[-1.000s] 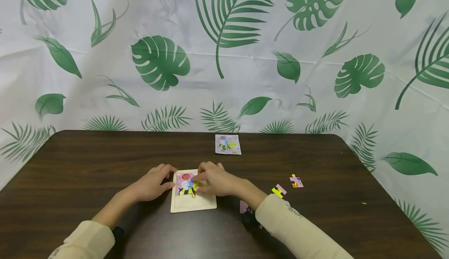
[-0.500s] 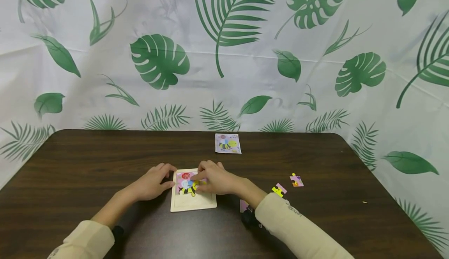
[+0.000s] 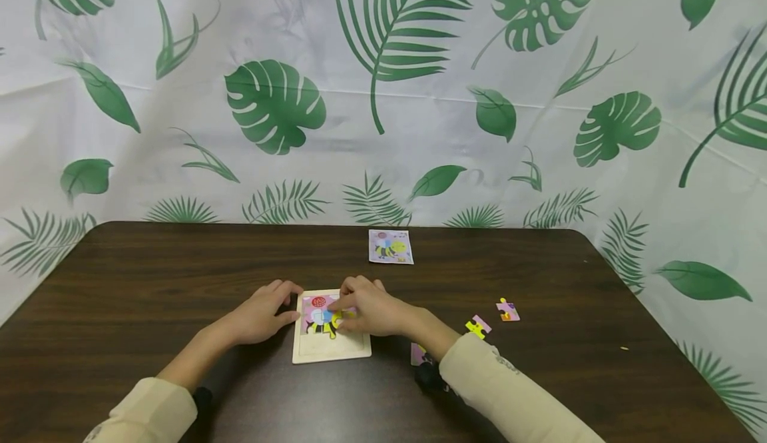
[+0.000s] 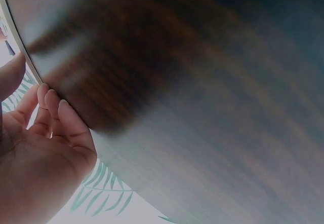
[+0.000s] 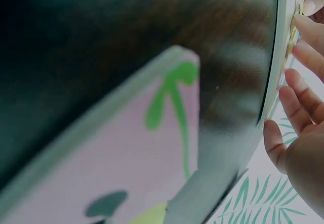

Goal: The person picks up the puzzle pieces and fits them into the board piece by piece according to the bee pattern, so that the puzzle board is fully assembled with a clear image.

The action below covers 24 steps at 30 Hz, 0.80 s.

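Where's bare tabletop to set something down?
Free: tabletop left of the left grip; between the sleeves; between the bee card and loose jigsaw pieces. Crowded: the puzzle tray, right grip over it, and beside the right sleeve.

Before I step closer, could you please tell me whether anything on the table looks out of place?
One small pale speck lies alone on the right of the table, apart from the loose puzzle pieces; it is too small to identify. Otherwise, I see nothing spilled.
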{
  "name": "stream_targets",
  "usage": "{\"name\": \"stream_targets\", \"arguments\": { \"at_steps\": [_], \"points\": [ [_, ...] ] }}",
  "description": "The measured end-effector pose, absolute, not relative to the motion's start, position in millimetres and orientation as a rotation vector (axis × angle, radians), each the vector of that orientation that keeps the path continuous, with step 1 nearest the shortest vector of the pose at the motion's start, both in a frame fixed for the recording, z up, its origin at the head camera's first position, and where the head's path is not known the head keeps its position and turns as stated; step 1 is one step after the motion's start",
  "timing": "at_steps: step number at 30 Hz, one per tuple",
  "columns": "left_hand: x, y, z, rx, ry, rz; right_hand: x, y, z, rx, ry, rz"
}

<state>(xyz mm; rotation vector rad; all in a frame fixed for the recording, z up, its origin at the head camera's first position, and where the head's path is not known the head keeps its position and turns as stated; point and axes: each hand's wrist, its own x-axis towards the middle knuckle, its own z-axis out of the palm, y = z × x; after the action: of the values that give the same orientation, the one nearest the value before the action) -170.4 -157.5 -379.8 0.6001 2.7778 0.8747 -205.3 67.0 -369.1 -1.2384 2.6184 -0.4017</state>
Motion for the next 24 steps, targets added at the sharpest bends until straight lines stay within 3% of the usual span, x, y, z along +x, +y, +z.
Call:
{"name": "stream_targets", "arguments": {
  "at_steps": [24],
  "points": [
    [-170.4, -157.4, -381.4, 0.621, 2.788, 0.870, -204.5, 69.6, -370.8, -1.223, 2.647, -0.438]
  ]
}}
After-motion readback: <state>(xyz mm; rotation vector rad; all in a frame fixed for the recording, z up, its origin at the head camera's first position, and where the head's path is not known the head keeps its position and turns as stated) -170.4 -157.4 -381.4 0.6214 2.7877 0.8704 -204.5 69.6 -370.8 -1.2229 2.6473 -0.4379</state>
